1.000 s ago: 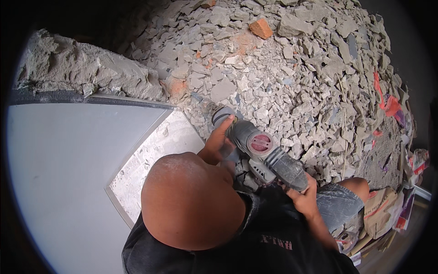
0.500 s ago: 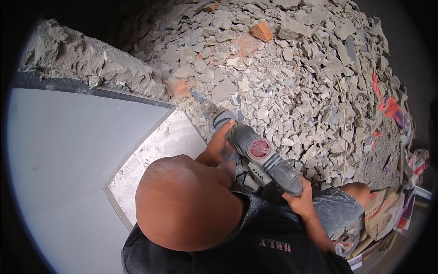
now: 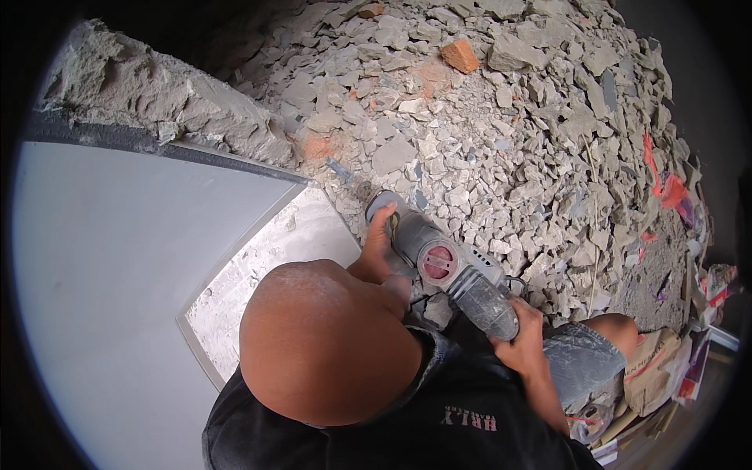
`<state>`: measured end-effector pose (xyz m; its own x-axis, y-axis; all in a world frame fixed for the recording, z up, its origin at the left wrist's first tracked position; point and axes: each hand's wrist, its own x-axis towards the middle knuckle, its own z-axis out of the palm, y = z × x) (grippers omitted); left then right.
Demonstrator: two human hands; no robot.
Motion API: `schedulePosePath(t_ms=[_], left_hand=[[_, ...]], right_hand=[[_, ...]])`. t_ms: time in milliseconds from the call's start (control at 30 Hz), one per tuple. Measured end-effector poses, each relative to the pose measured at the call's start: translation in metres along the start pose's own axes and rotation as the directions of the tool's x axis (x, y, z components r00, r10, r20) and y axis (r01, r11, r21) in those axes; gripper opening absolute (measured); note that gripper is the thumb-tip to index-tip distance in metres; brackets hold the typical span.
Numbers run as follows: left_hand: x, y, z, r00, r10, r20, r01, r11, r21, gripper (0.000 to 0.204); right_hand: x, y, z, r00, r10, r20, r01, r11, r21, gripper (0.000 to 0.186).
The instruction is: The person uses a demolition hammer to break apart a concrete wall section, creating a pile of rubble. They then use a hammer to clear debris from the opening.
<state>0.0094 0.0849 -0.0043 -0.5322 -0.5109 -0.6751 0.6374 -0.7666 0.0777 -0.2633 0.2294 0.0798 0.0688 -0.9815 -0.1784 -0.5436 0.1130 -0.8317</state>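
Note:
A dusty grey demolition hammer [image 3: 475, 304] with a round red cap lies slantwise across the middle of the view. My left hand [image 3: 379, 241] is closed around its front end, thumb on top. At the rear end my right hand [image 3: 523, 338] grips the body, its fingers partly hidden. The chisel bit [image 3: 338, 169] points to the upper left, its tip at the rubble close to the broken wall's corner; whether it touches cannot be told. My bare left knee [image 3: 329, 345] rises in front, covering part of my left forearm.
Broken grey rubble [image 3: 501, 157] spreads ahead and right, with an orange brick piece [image 3: 460, 56] on it. A rough-topped broken wall [image 3: 168, 94] and a smooth pale panel [image 3: 125, 258] stand left. Red plastic scraps [image 3: 670, 190] and a torn paper bag [image 3: 652, 372] lie right.
The hammer has rolled about its length: its vented side, earlier toward my body, now faces the rubble. Both hands keep their grip. The view has shifted slightly.

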Motion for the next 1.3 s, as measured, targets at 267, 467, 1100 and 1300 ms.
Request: schedulePosePath(t_ms=[267,467,1100,1300], left_hand=[[0.024,0.004,0.036,0.995,0.059,-0.08,-0.046,0.986,0.159,0.042],[-0.001,0.001,0.024,0.989,0.143,0.044,-0.148,0.977,0.154,0.038],[0.047,0.025,-0.02,0.957,0.214,-0.197,-0.178,0.967,0.184,0.048],[0.067,0.034,-0.023,0.953,0.215,-0.211,-0.173,0.964,0.201,0.054]], right_hand=[[-0.025,-0.001,0.0,0.995,-0.002,-0.096,0.007,0.999,0.049,0.045],[-0.015,0.035,-0.005,0.991,-0.061,-0.123,0.074,0.992,0.103,0.049],[0.018,0.064,0.045,0.923,0.384,0.019,-0.344,0.801,0.49,0.06],[0.038,0.067,0.048,0.939,0.345,0.019,-0.296,0.776,0.557,0.043]])
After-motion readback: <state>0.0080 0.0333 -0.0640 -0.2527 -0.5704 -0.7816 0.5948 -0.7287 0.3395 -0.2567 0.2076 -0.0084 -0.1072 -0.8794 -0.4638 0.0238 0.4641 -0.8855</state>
